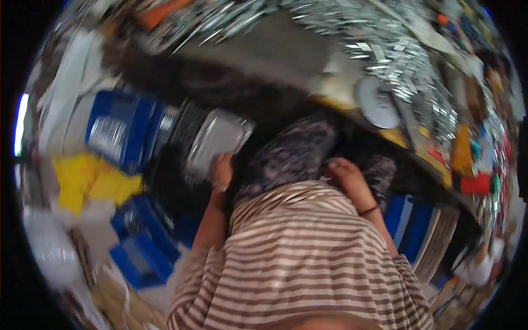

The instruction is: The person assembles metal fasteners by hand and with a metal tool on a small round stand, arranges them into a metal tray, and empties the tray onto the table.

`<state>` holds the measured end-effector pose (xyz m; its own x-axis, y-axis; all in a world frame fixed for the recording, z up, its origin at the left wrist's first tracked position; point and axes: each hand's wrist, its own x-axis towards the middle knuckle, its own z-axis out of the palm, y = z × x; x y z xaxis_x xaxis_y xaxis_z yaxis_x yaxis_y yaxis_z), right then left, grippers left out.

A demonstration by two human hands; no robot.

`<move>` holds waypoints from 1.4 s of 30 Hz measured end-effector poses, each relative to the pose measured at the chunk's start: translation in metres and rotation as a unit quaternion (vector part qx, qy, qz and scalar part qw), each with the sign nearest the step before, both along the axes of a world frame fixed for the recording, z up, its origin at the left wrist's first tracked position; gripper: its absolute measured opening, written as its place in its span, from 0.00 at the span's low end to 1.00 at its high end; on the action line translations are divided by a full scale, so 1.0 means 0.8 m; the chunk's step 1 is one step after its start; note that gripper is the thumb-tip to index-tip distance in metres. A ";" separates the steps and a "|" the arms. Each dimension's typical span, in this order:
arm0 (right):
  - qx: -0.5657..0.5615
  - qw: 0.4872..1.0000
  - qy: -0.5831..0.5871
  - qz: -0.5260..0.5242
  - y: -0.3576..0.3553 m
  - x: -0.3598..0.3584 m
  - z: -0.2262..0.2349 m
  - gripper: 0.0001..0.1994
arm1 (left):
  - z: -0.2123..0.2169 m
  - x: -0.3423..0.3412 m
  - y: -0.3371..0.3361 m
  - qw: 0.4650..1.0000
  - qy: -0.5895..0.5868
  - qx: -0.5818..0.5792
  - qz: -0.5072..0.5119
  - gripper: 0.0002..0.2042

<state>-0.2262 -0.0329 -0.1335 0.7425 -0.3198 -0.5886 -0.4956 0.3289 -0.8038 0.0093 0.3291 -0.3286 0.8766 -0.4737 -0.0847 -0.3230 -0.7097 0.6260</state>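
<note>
A pale, flat pack in shiny clear plastic [219,138] is to the left of my knees, above a dark crate. My left hand [222,171] is closed on its near right corner; motion blur softens the fingers. Over my lap, close to the patterned dark trousers [291,154], my right hand [345,172] has its fingers curled in. Whatever it holds, if anything, is hidden. A dark bracelet [368,210] circles the right wrist.
Blue boxes [118,126] and a yellow bag [93,179] lie at left. Ahead stands a bench [275,47] heaped with shiny metal strips [410,82], with a round grey disc [377,103] near its edge. More blue boxes [407,223] stand at right.
</note>
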 end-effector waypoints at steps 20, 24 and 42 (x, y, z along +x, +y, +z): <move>-0.132 0.981 -0.143 -0.020 -0.041 -0.006 0.169 0.13 | 0.443 0.045 -0.383 0.931 -0.137 -0.259 -0.217 0.07; -0.286 0.942 -0.170 -0.036 -0.060 -0.012 0.208 0.11 | 0.431 0.039 -0.489 0.913 -0.198 -0.196 -0.299 0.10; -0.846 0.517 0.122 -0.040 -0.290 -0.160 0.179 0.04 | 0.430 0.025 -0.450 0.926 0.083 -0.195 -0.313 0.08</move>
